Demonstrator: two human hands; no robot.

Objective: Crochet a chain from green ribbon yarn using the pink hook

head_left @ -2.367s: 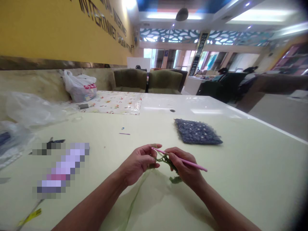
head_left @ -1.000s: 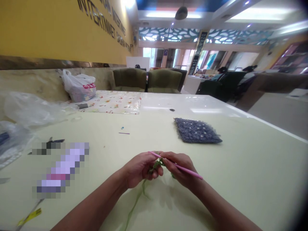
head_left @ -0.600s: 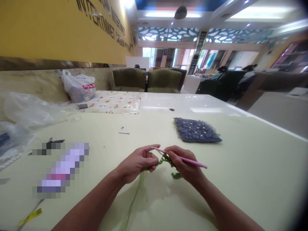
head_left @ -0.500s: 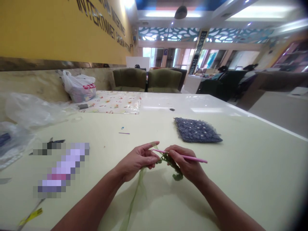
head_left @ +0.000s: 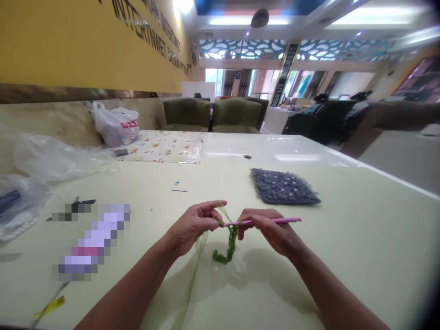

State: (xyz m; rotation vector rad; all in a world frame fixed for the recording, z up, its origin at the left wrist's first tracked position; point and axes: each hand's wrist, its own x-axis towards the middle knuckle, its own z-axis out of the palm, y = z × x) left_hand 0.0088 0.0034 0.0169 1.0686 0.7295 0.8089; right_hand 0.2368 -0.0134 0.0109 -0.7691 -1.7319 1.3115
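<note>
In the head view, my right hand (head_left: 270, 229) closes around a pink crochet hook (head_left: 283, 220), held nearly level with its tip toward the left. A curled strip of green crochet (head_left: 230, 247) hangs below the hook between my hands. My left hand (head_left: 199, 227) pinches the strip's upper end close to the hook's tip. Sheer green ribbon (head_left: 192, 279) passes over the raised left index finger and trails down to the table's near edge. Ahead and to the right lies a dark blue-grey crocheted piece (head_left: 285, 187) dotted with white beads.
A thin purple needle-like stick (head_left: 179, 190) and a small blue ring (head_left: 177, 183) lie ahead. Leftward are dark snips (head_left: 77, 201), a blurred-out lilac object (head_left: 99, 233) and clear plastic bags (head_left: 51, 158). A filled white bag (head_left: 117, 126) stands beyond, near a patterned sheet (head_left: 168, 146).
The green strip has swung out from under my right hand and now hangs freely, curling left. The hook has levelled, and its tip has come down beside the left fingertips.
</note>
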